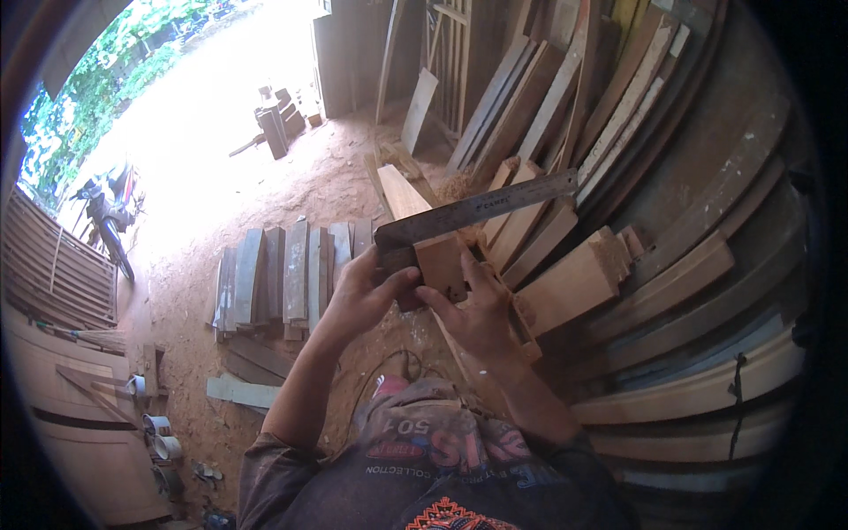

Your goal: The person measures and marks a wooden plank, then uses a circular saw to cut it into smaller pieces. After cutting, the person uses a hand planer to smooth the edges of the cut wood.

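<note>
A try square with a long dark metal blade [495,205] and a dark wooden stock [397,262] is in front of me. My left hand [367,287] is closed round the stock, its thumb pressed near the wood. My right hand [474,309] grips a light brown piece of wood [439,263], thumb on its near face and fingers along its right side. The stock lies against the wood's left side, and the blade crosses its far edge, slanting up to the right. A pale board [404,192] shows beyond the blade; whether it joins the held piece I cannot tell.
Short planks [283,278] lie in a row on the earth floor at left. Long boards [530,97] lean at the back right, with thick timbers [570,283] stacked at right. Wood shavings [454,186] lie beyond the blade. A motorbike [108,216] stands far left.
</note>
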A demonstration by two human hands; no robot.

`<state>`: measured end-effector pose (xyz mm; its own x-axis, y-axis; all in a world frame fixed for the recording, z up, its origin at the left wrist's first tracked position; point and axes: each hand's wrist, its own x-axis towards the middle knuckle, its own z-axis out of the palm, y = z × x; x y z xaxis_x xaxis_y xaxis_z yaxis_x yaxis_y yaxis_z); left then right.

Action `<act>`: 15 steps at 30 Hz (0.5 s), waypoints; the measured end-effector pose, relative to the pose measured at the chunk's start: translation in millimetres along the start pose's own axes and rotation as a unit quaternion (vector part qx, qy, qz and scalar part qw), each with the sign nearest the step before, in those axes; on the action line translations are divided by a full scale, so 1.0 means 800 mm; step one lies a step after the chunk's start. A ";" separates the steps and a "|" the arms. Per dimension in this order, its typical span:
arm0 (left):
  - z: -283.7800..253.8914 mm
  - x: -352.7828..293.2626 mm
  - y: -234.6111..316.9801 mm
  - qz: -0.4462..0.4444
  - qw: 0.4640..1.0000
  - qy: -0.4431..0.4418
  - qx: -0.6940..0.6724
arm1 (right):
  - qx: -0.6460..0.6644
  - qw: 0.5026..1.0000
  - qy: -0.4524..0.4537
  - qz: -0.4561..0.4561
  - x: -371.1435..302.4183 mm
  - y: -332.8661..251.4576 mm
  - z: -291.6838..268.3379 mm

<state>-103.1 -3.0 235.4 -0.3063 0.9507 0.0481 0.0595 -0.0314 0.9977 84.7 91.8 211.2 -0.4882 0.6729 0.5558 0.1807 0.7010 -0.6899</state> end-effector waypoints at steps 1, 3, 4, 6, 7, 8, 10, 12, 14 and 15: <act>0.003 0.000 -0.002 -0.011 1.000 -0.003 -0.003 | -0.003 1.000 0.008 0.000 -0.001 0.001 -0.001; 0.014 -0.002 -0.010 0.009 1.000 0.003 -0.006 | -0.035 0.999 0.013 -0.001 -0.009 0.006 -0.007; 0.019 -0.004 -0.015 0.010 1.000 0.001 -0.007 | -0.064 0.998 0.008 -0.001 -0.018 0.011 -0.012; 0.028 -0.014 -0.030 0.012 1.000 0.006 0.005 | -0.080 0.994 -0.022 0.068 -0.050 0.024 -0.023; 0.030 -0.020 -0.039 -0.007 1.000 0.010 0.019 | -0.066 0.988 -0.044 0.133 -0.075 0.030 -0.027; 0.031 -0.031 -0.047 -0.008 0.999 0.035 0.005 | -0.044 0.983 -0.058 0.169 -0.103 0.038 -0.031; 0.028 -0.059 -0.067 -0.040 0.994 0.099 -0.009 | -0.122 0.966 -0.072 0.217 -0.158 0.062 -0.031; 0.023 -0.078 -0.090 -0.037 0.990 0.135 -0.028 | -0.156 0.953 -0.079 0.248 -0.201 0.094 -0.019; 0.018 -0.096 -0.115 -0.064 0.985 0.158 -0.007 | -0.165 0.923 -0.107 0.331 -0.234 0.119 -0.003; 0.018 -0.101 -0.128 -0.045 0.986 0.161 -0.001 | -0.145 0.937 -0.090 0.306 -0.244 0.130 0.005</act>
<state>-70.5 -72.5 128.9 -0.5963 0.8022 -0.0294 0.0165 0.0488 0.9987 195.3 32.5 29.0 -0.3485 0.9373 -0.0068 0.6850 0.2497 -0.6844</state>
